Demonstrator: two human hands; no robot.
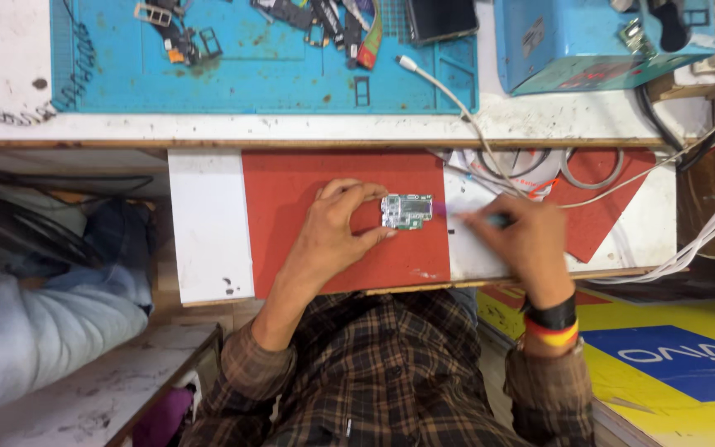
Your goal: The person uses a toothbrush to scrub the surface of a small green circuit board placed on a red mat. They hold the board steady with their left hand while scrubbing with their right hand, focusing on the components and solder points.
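Setting: head view, looking down on a white workbench [208, 240] with a pull-out shelf; scuffed paint, worn wooden edge.
Landmark: red mat [291, 190], flat, rectangular, matte, lying on the shelf.
Circuit board: one small green and silver circuit board [406, 211], roughly rectangular, flat on the red mat near its right edge.
Left hand: left hand [337, 228] rests on the red mat, thumb and fingers curled around the circuit board's left end, pinching it at top and bottom.
Right hand: right hand [519, 240] sits just right of the red mat, fingers closed around a thin tool [477, 218]; the tool is blurred and its tip points toward the circuit board's right end.
Wrist: one black band and one striped red and yellow band [552, 324] on the right wrist.
Sleeves: brown plaid shirt [374, 372], soft woven cloth, below the red mat.
Blue mat: one blue rubber mat [233, 74] above the red mat, with moulded compartments; loose phone parts [324, 25] and small metal frames lie scattered on it, too many and too small to count.
Phone: one dark phone [442, 18] at the blue mat's upper right corner.
Blue box: one blue machine [573, 41] up and right of the red mat.
Cables: several white cables [457, 99] run from the blue mat down past the red mat's right side.
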